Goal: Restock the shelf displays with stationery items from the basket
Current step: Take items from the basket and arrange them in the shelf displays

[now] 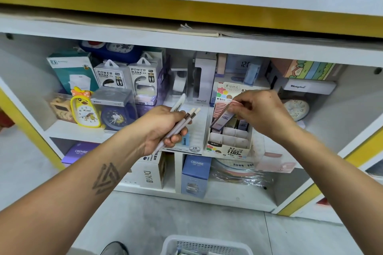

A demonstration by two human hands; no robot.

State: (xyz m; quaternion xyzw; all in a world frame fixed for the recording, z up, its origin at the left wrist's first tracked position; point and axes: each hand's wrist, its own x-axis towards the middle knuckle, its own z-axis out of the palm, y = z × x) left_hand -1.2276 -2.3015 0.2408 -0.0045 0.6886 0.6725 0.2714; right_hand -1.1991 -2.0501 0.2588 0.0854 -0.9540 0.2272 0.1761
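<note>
My left hand (pixel 165 128) grips a bundle of slim pens (pixel 182 120) with white caps, held in front of a white display box (pixel 196 130) marked 2B on the middle shelf. My right hand (pixel 263 114) pinches a small flat lead-refill pack (pixel 222 119) over the divided cardboard display box (pixel 230 141), which holds a few similar packs at its back. The white mesh basket (pixel 207 244) stands on the floor at the bottom edge, with some items just visible inside.
The shelf carries power bank boxes (pixel 126 76), a yellow duck clock (pixel 85 107), a blue clock (pixel 116 118) and a tape dispenser (pixel 182 83). Below are CRUHRE boxes (pixel 196 172) and a DIY box (pixel 151 172). Yellow-edged shelf sides flank the bay. A shoe (pixel 116 248) is by the basket.
</note>
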